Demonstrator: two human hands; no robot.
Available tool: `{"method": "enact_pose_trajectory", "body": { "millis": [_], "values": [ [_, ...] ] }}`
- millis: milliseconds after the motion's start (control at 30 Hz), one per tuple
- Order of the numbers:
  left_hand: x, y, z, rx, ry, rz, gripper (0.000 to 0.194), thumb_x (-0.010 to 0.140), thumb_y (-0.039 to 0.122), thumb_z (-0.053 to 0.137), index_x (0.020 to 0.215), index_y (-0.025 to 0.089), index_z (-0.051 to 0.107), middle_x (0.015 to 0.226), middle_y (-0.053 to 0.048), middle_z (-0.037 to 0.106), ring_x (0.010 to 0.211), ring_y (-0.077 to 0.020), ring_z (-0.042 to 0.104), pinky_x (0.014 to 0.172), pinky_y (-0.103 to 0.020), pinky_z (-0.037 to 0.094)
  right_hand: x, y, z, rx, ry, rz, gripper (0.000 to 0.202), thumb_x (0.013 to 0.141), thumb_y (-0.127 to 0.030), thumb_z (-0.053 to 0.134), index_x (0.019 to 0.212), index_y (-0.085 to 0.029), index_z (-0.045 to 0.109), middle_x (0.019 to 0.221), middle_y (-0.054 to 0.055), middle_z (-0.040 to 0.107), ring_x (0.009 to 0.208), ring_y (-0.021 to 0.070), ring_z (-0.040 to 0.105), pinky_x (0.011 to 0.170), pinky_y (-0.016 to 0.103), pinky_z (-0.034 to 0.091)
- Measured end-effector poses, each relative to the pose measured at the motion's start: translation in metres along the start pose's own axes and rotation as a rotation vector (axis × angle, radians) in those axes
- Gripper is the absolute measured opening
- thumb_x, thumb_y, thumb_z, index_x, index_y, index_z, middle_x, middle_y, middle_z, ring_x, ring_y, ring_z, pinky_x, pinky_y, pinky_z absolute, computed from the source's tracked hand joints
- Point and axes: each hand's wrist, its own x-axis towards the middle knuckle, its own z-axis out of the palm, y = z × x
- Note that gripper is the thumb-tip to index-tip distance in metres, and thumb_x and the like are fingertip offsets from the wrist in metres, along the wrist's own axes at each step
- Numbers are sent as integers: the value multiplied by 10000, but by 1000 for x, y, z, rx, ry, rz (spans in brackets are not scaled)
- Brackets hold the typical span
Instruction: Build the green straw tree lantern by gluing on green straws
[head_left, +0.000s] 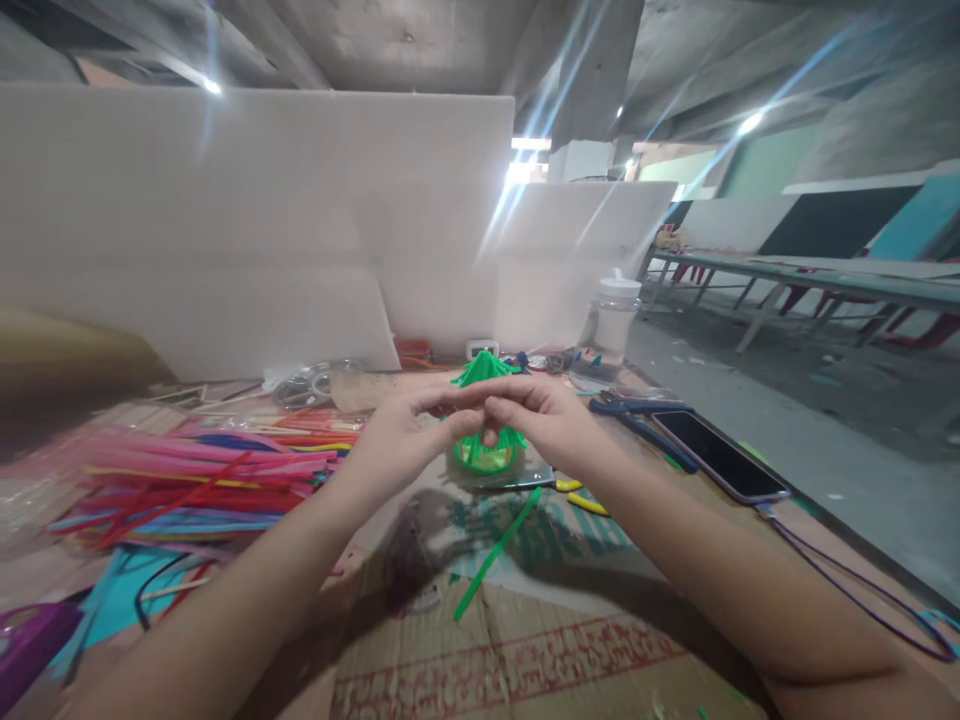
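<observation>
My left hand (420, 425) and my right hand (536, 415) meet at the fingertips above the middle of the table. The fingers of both are bent and pressed together; anything between them is too small or hidden to make out. Right behind them stands a green tree-like piece (486, 368) of fuzzy strips, pointed on top and with a round rim below. My hands cover its middle, and I cannot tell whether they touch it. A loose green pipe cleaner (498, 555) lies nearer to me. Scissors with yellow handles (568, 486) rest beside the green piece.
Many coloured pipe cleaners (217, 465) are heaped at the left. To the right lie dark-handled pliers (649, 430) and a phone (718, 455). A clear bottle with a white lid (609, 330) stands before white boards (300, 200). A purple object (34, 645) lies front left.
</observation>
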Motion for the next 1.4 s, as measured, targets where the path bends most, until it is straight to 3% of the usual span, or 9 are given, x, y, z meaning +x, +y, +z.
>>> {"method": "enact_pose_trajectory", "body": {
  "millis": [167, 433, 567, 700, 833, 967, 1167, 1267, 1400],
  "values": [
    [-3, 3, 3, 74, 73, 35, 207, 884, 395, 646, 978, 239, 745, 1051, -45, 732, 1023, -225, 644, 942, -387, 477, -8, -6, 8, -262, -5, -102, 327, 949, -183, 457, 1153, -247, 704, 1104, 32, 721, 951, 157, 657, 879, 329, 513],
    [-5, 8, -2, 354, 209, 213, 174, 947, 262, 536, 892, 193, 686, 874, -41, 661, 870, -192, 604, 794, -316, 453, -14, -13, 15, -192, -92, -85, 440, 960, -131, 411, 1361, -278, 515, 1245, 50, 637, 981, 137, 663, 877, 304, 539],
    [-3, 5, -8, 207, 211, 76, 281, 988, 340, 456, 838, 173, 625, 840, -36, 640, 817, -175, 596, 740, -284, 451, -12, -11, 14, -91, -100, -67, 451, 953, -114, 421, 1376, -248, 498, 1273, 69, 621, 1039, 144, 666, 867, 294, 551],
    [-1, 4, -10, 27, 157, -59, 329, 962, 444, 500, 906, 174, 680, 883, -34, 700, 855, -185, 634, 769, -276, 471, -7, -8, 11, -33, -102, -113, 409, 942, -100, 434, 1313, -224, 555, 1284, 74, 625, 1089, 154, 662, 803, 273, 573],
    [0, 5, -12, 16, 125, -89, 293, 912, 458, 589, 982, 214, 736, 974, -32, 744, 944, -200, 650, 867, -296, 468, -7, -6, 8, -119, -90, -123, 428, 930, -94, 454, 1303, -261, 584, 1294, 48, 639, 1085, 150, 665, 842, 292, 573],
    [1, 5, -16, -105, 43, -117, 257, 888, 442, 623, 884, 207, 725, 1046, -46, 737, 1031, -212, 639, 904, -310, 457, -8, -9, 3, -202, -91, -120, 404, 923, -106, 478, 1273, -252, 618, 1190, 42, 697, 1027, 143, 683, 843, 290, 568],
    [3, -1, -17, -325, -92, -91, 220, 852, 359, 654, 707, 194, 646, 810, -1, 665, 836, -154, 604, 765, -260, 452, -7, -16, -5, -101, -153, -78, 280, 930, -150, 507, 1158, -173, 668, 969, 47, 745, 886, 130, 705, 761, 266, 569],
    [3, -1, -17, -376, -42, -148, 209, 846, 347, 651, 707, 192, 646, 731, 16, 624, 743, -133, 575, 738, -252, 448, -7, -17, -5, -59, -152, -57, 237, 931, -160, 516, 1100, -157, 681, 968, 53, 738, 892, 131, 710, 760, 260, 567],
    [4, 3, -21, -273, 22, -225, 236, 831, 401, 681, 719, 194, 695, 701, 10, 641, 705, -137, 574, 756, -268, 465, -6, -15, -4, -41, -151, -67, 289, 927, -155, 515, 1173, -184, 663, 970, 43, 740, 867, 125, 713, 755, 263, 566]
  ]
}}
